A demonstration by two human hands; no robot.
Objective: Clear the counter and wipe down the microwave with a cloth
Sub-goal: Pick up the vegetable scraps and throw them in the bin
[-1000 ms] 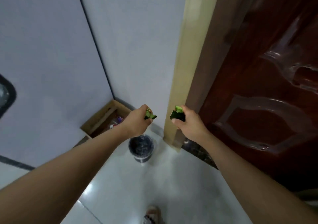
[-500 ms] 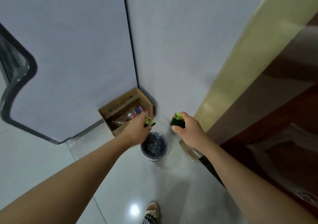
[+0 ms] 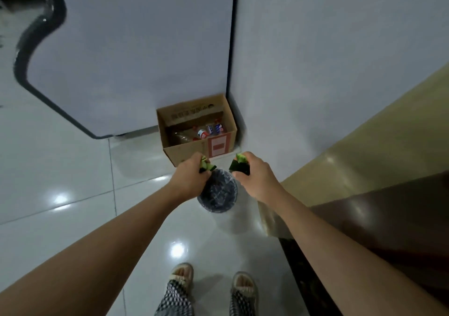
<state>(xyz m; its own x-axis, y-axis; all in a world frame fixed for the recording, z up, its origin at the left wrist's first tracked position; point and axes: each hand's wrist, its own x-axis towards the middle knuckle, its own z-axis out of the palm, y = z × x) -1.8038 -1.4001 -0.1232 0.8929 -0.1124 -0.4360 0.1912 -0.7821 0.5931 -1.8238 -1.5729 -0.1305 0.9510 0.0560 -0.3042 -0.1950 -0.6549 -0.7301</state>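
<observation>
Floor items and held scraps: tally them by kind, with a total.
Green vegetable scraps, one bunch in the left hand and one in the right hand: 2
Round dark bin: 1
Open brown cardboard box: 1
Beige slippers: 2
Total: 6

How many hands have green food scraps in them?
2. The left hand grips green scraps above the dark bin; the right hand grips another bunch just right of it. More scraps may be hidden inside the fists.
</observation>
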